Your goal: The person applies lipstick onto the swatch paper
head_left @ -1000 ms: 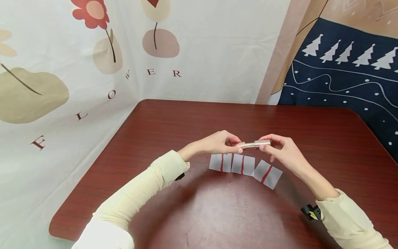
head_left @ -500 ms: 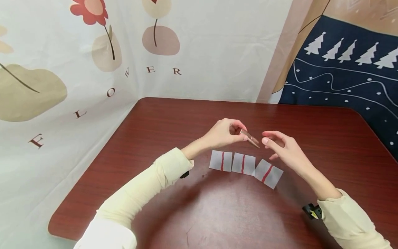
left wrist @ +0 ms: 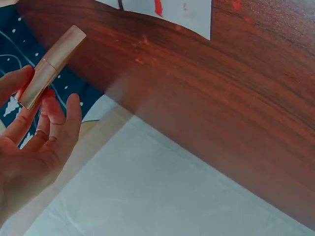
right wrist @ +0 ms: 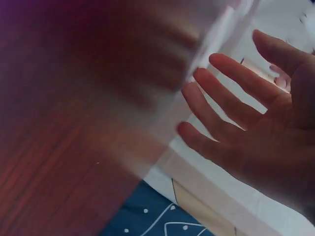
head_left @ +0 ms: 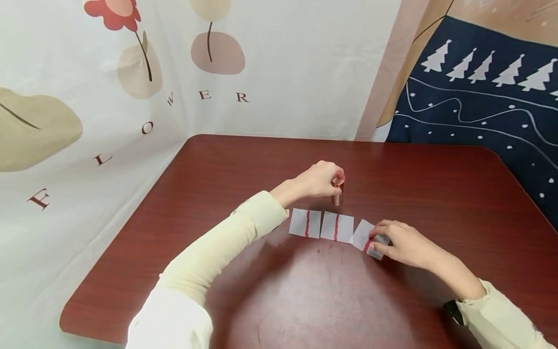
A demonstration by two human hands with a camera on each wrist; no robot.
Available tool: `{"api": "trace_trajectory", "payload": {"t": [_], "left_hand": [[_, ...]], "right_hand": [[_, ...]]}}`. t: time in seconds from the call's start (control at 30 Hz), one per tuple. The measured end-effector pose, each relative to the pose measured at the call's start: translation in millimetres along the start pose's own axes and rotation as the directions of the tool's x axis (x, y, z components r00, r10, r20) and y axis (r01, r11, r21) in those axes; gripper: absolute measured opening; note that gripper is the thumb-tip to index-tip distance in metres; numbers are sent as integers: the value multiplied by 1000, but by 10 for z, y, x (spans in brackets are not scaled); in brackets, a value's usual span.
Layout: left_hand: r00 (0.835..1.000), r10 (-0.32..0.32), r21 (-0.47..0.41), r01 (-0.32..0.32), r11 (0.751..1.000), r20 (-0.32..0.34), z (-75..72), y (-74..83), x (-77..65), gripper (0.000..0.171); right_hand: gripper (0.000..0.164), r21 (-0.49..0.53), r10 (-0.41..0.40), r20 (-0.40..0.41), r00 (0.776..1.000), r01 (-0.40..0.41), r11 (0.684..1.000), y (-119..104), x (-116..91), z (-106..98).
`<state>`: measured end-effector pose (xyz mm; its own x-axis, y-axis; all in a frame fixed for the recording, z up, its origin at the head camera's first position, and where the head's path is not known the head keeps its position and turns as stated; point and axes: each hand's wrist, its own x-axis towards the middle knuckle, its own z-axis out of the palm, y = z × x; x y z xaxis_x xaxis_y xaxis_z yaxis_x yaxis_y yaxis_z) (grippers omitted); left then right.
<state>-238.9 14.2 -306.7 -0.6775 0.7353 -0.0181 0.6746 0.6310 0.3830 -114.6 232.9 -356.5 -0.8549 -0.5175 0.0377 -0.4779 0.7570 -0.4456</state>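
My left hand [head_left: 321, 179] pinches a capped rose-gold lipstick [head_left: 337, 198] between thumb and fingertips, above the far edge of the paper squares. In the left wrist view the lipstick [left wrist: 51, 66] shows a seam around its middle. Three white paper squares lie in a row, each with a red stripe: the left paper [head_left: 298, 222], the middle paper [head_left: 328, 227] and the right paper [head_left: 361, 234]. Over the right paper, and partly covering it, my right hand [head_left: 407, 245] has its fingers loosely spread, holding nothing, as the right wrist view shows.
The dark red wooden table [head_left: 244, 165] carries small red specks close to the papers. Behind it hang a white flower-print cloth [head_left: 283, 63] and a navy cloth [head_left: 479, 106] with white trees.
The right hand has let go of the lipstick and come down toward me onto the right paper. The left hand has lifted the lipstick away and turned it from level to nearly upright.
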Motion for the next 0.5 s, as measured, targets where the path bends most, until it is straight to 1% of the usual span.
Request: {"api": "trace_trajectory", "payload": {"t": [0.07,0.13,0.27,0.4,0.43,0.5], "left_hand": [[1000,-20,8,20,1000,23,36,0,22,11],[998,-35,14,34,999,43,66,-6,39,12],[997,-58,17,57,998,53,101,-47,87,12],[997,-68,-16,69,997,40,123,-102,123,3],[997,-70,-24,71,997,39,123,-111,126,9],[996,-83,-34,84,996,36,122,-125,120,28]], "right_hand": [[20,-32,-31,12,999,31,999,22,14,19],[17,-35,-39,-1,999,38,999,56,50,17],[13,-24,-64,-54,997,63,998,130,152,-24],[15,-9,-95,-128,987,95,995,172,194,-68],[15,-3,-97,-144,985,98,995,180,199,-78],[15,8,-98,-174,980,101,995,196,209,-96]]}}
